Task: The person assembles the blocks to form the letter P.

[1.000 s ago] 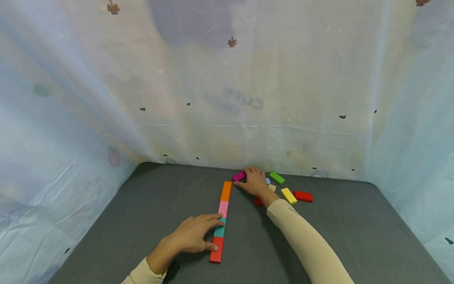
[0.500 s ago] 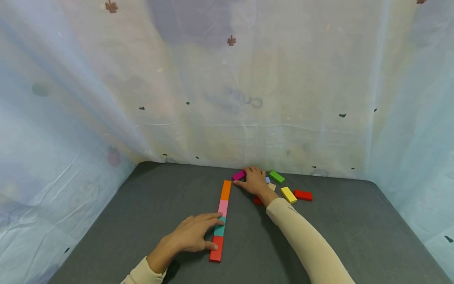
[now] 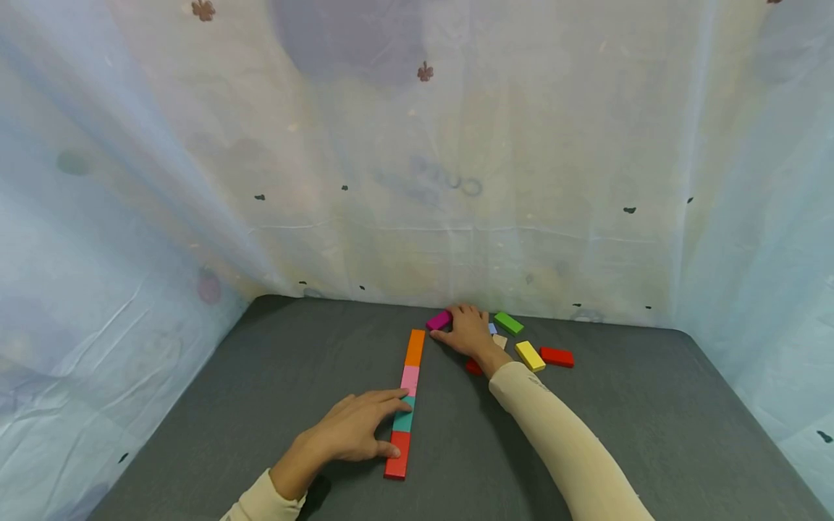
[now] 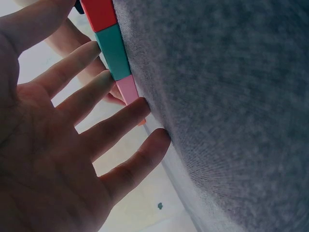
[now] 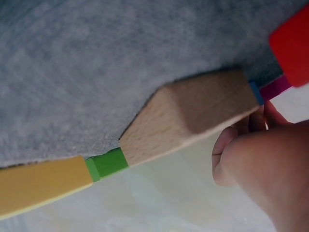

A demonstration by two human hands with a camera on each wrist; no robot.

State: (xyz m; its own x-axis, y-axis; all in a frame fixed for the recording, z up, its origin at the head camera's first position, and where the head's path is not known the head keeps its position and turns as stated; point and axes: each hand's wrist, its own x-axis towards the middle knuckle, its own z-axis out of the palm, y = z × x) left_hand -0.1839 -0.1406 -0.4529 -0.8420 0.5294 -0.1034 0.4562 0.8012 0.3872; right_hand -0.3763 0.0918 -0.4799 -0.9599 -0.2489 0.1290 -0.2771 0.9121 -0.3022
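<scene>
1. The step in hand, as I judge it: the left hand (image 3: pixel 348 432) steadies the row (image 3: pixel 402 423) while the right hand (image 3: pixel 470 333) goes for one loose block. The next move calls for a sure pinch on a single piece without nudging its neighbours, the left staying light.
2. Two hands in all. Nearer is the left, along the row's left side; its fingers are spread apart and relaxed, clamped on nothing, the thumb over the row's near end.
3. The row counts four blocks end to end, near to far: one red block (image 3: pixel 399 467), one teal block (image 4: pixel 113 50), one pink block (image 3: pixel 410 378), one orange block (image 3: pixel 414 349).
4. Seven loose blocks show, all right of the row. Nearer: two red, one partly under the right wrist (image 3: pixel 473 367), one farthest from the row (image 3: pixel 557 357); one yellow block (image 3: pixel 531 356) just beside the latter.
5. Farther: one bare-wood block (image 3: pixel 500 342) and one blue block (image 3: pixel 492 329), both part-covered.
6. The right hand is right of the row's far end, thumb apart from fingers; what its fingertips hold, if anything, I cannot tell, and another block could be hidden there.
7. Past the row's far end: one magenta block (image 3: pixel 439 320), just right of it, and one green block (image 3: pixel 509 323), farther right.
</scene>
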